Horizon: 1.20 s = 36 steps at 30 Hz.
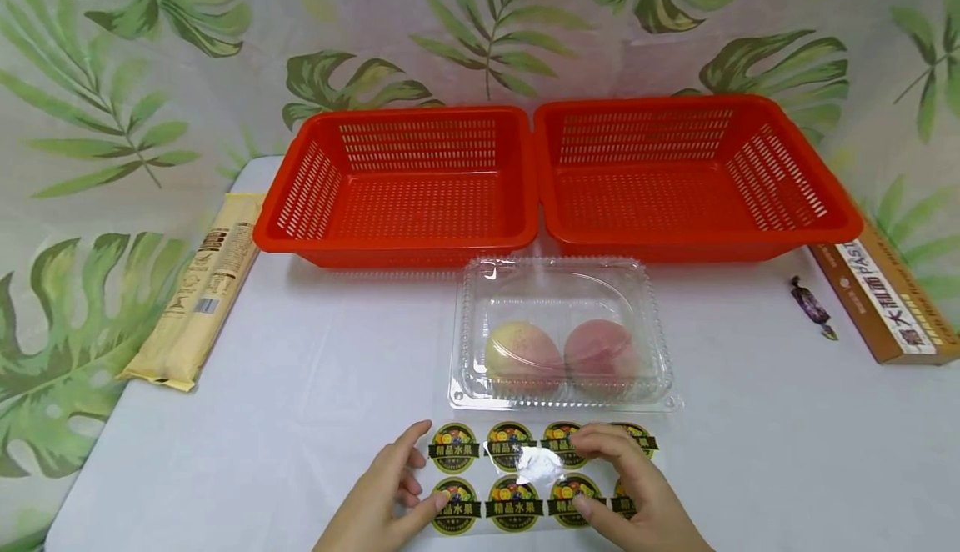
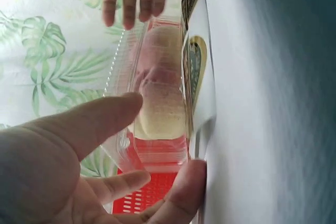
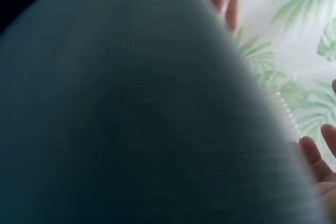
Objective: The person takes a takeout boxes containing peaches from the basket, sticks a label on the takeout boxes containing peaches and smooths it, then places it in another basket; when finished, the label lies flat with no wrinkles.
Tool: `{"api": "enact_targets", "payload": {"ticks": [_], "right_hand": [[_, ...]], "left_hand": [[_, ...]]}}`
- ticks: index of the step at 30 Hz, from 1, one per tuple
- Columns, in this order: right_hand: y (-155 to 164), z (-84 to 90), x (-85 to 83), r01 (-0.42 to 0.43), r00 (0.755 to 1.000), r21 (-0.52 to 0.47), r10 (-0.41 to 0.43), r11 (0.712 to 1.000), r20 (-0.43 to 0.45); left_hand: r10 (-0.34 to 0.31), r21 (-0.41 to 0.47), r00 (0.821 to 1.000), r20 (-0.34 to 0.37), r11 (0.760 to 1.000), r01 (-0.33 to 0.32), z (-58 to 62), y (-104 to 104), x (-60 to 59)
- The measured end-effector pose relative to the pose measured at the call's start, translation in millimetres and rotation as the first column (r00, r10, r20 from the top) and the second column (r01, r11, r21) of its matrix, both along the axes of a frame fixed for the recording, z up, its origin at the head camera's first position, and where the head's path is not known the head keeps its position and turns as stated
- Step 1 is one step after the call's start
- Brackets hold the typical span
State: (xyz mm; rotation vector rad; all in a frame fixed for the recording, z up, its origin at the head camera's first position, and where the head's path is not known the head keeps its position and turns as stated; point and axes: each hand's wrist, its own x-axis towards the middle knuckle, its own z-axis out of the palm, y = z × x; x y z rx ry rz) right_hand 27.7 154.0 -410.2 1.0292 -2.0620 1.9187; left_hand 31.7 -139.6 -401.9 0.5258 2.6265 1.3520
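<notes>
A clear sheet of round black-and-gold fruit stickers (image 1: 513,502) lies on the table in the head view. My left hand (image 1: 386,494) is at its left edge, thumb and fingers apart, the thumb over a sticker. Over its right part is my right hand (image 1: 637,485), with a gap between thumb and index finger. Just beyond the sheet stands a closed clear plastic clamshell box (image 1: 558,289) with two peaches (image 1: 523,356) inside. In the left wrist view, the left hand (image 2: 52,156) shows spread fingers, one close to the sheet's edge; contact is unclear.
Two red plastic baskets (image 1: 420,243) stand side by side behind the box. A yellow noodle packet (image 1: 198,293) lies at left. At right are a purple wrapped candy (image 1: 812,306) and a brown pasta box (image 1: 885,298). A dark blurred surface (image 3: 131,103) fills most of the right wrist view.
</notes>
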Motion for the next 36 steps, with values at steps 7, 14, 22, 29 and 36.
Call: {"api": "enact_targets", "payload": {"ticks": [7,14,22,29,36], "right_hand": [[-5,-20.6,4.0,0.111,0.994,0.141,-0.110,0.984,-0.015],[-6,-25.8,4.0,0.125,0.992,0.158,-0.123,0.979,-0.019],[-13,-19.8,7.9,0.137,0.990,0.189,-0.140,0.972,0.002],[-24,-15.5,11.7,0.164,0.986,0.208,-0.162,0.964,-0.024],[-33,-15.4,12.9,0.252,0.967,0.282,-0.228,0.926,-0.115]], "left_hand": [[0.100,-0.078,0.995,-0.009,0.992,-0.100,4.5,8,1.3],[0.165,0.177,0.975,0.146,0.966,-0.190,-4.2,12,-1.5],[-0.078,0.604,0.962,0.263,0.791,-0.100,-21.2,16,2.9],[-0.287,0.722,0.955,0.073,0.676,0.148,-25.5,30,5.8],[-0.333,0.686,0.943,-0.008,0.684,0.247,-21.7,41,6.8]]}}
